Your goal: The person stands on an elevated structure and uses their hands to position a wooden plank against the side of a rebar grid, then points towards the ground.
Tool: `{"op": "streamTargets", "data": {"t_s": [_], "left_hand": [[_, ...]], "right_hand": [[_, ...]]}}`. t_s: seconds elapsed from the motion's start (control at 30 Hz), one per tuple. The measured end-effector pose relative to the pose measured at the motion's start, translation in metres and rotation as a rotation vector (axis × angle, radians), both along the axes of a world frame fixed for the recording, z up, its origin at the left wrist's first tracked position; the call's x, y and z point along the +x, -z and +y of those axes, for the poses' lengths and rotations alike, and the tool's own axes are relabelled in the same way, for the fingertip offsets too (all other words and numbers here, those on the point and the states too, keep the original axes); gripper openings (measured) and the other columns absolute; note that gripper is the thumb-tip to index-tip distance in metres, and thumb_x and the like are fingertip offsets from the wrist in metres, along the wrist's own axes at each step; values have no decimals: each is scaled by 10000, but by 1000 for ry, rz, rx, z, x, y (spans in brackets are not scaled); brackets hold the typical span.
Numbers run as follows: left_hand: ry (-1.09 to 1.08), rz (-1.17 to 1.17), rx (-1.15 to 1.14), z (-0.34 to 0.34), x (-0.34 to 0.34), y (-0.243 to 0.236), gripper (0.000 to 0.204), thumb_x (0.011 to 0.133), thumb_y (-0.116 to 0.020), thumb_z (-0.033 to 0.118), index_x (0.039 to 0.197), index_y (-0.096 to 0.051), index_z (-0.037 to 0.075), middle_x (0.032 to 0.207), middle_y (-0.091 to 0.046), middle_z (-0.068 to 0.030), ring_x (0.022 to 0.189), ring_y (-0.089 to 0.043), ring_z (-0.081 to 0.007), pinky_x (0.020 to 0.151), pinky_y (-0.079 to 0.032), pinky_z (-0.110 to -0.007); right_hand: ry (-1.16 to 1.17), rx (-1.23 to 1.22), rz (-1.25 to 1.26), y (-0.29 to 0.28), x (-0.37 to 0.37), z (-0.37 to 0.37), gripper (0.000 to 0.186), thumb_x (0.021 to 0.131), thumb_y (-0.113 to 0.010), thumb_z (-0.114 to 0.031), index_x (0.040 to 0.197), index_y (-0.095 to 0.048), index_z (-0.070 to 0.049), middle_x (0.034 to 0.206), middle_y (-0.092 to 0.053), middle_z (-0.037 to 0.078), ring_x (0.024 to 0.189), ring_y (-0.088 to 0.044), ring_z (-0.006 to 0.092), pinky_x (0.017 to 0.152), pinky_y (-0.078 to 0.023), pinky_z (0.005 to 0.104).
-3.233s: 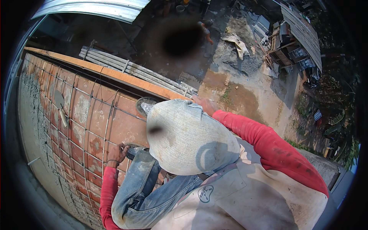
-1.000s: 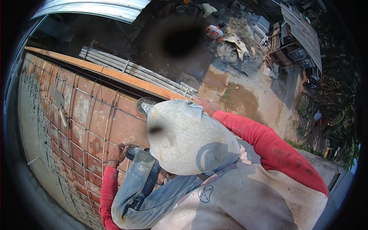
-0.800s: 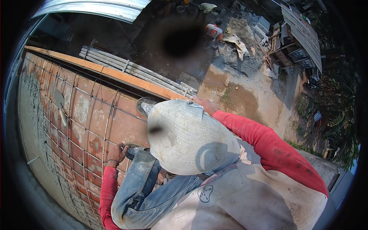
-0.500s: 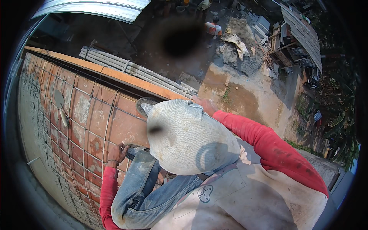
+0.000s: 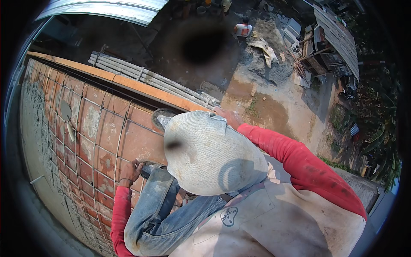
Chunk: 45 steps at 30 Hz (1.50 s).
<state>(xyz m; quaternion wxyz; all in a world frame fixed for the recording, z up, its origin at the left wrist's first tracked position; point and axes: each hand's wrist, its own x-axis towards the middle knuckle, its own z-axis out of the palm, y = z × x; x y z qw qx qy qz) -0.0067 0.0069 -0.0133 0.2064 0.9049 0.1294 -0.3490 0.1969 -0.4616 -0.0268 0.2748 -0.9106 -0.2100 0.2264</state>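
My left hand [image 5: 132,172] is closed on a steel bar of the rebar grid [image 5: 97,118], beside my left shoe [image 5: 150,170]. My right hand [image 5: 227,116] curls over the edge of an orange wooden board [image 5: 128,85], its fingertips partly hidden beyond my raised knee [image 5: 205,150]. My other shoe [image 5: 162,116] rests against the board, partly covered by that knee. A round-bladed trowel with a pale handle [image 5: 70,130] lies on the grid over reddish, patched panels, left of my hands.
A bundle of pale poles [image 5: 117,64] runs behind the board. Below, beyond the drop, co-workers [image 5: 243,29] stand near buckets [image 5: 201,9] and a rubble pile [image 5: 269,51]. A shed [image 5: 332,47] and plants are at right, metal roofing [image 5: 102,10] at top left. Dark blotches obscure parts of the picture.
My hands and body stay in place. Below, the co-worker in white and orange has straightened and shifted slightly up the picture; another co-worker at the top has also changed posture.
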Motion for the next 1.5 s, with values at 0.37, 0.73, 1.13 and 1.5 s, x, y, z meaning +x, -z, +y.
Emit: {"op": "streamTargets", "data": {"t_s": [0.37, 0.73, 1.13, 1.5], "left_hand": [[-21, -4, -5, 1, -2, 0, 376, 913, -621, 418, 963, -676, 49, 803, -691, -216, 803, -686, -392, 704, -524, -486], [-29, -7, -6, -2, 0, -4, 381, 914, -619, 418, 966, -677, 45, 792, -681, -224, 791, -683, -394, 685, -515, -487], [-25, -1, 18, -1, -1, -2, 386, 915, -619, 427, 982, -680, 52, 797, -681, -241, 823, -680, -416, 714, -518, -498], [-36, -5, 0, -1, -1, 0, 379, 912, -625, 413, 952, -681, 41, 760, -674, -226, 775, -681, -394, 692, -517, -477]], "right_hand": [[2, -60, 23, -1, 1, 0, 615, 888, -603, -572, 1208, -538, -50, 995, -687, 230, 932, -676, 413, 799, -533, 514], [10, -26, 29, 4, 0, -2, 616, 888, -601, -576, 1212, -542, -55, 1000, -688, 229, 940, -676, 407, 807, -530, 507], [26, -46, 46, 3, 1, -1, 609, 882, -610, -568, 1205, -546, -56, 973, -695, 221, 916, -675, 419, 797, -530, 514], [30, -29, 55, -3, 1, 0, 606, 881, -612, -567, 1203, -548, -58, 1000, -688, 218, 928, -671, 417, 800, -527, 518]]}}
